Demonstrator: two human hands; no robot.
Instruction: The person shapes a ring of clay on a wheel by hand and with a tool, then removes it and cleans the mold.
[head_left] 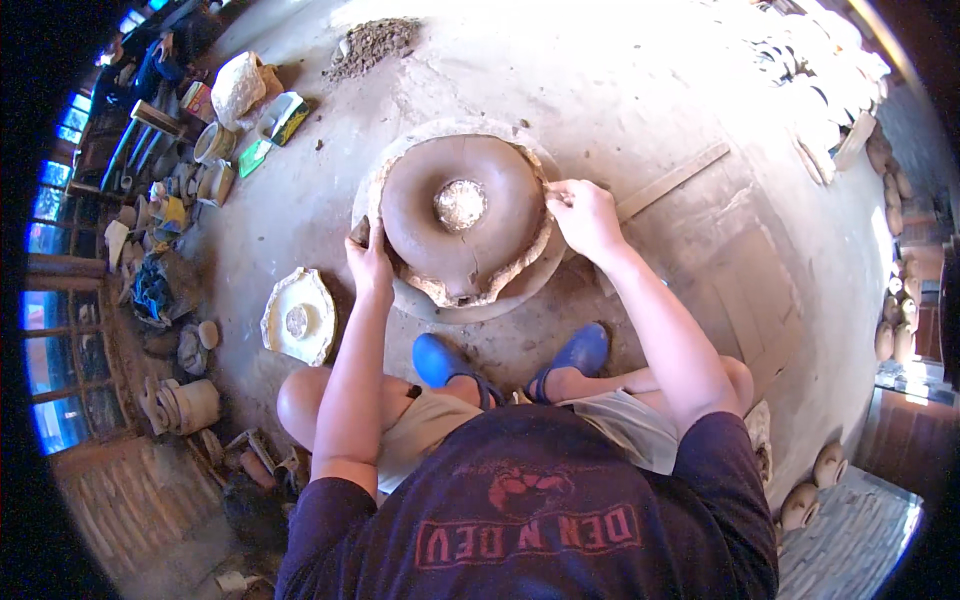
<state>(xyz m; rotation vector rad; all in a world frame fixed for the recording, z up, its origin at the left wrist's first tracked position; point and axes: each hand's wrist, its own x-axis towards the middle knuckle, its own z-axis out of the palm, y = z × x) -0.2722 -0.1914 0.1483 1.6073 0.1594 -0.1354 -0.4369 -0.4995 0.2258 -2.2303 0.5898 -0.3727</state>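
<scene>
A ring-shaped piece of wet brown clay (415,235) with a thin crack toward me lies in a rough-edged pale plaster mould (487,297). Its round centre is pale and speckled. The mould rests on a round grey slab (520,305) on the floor. At the mould's left edge, my left hand (370,268) has its thumb up by the rim and its fingers curled around a small dark lump that looks like clay. My right hand (588,218) is closed in a pinch at the right rim; what sits between its fingertips is too small to make out.
A second white plaster mould (300,318) lies on the floor at left. A flat wooden strip (675,182) is at right. Crumbled soil (375,45) is heaped at the far side. Buckets (190,405) and clutter line the left wall; clay pots (800,505) stand at right.
</scene>
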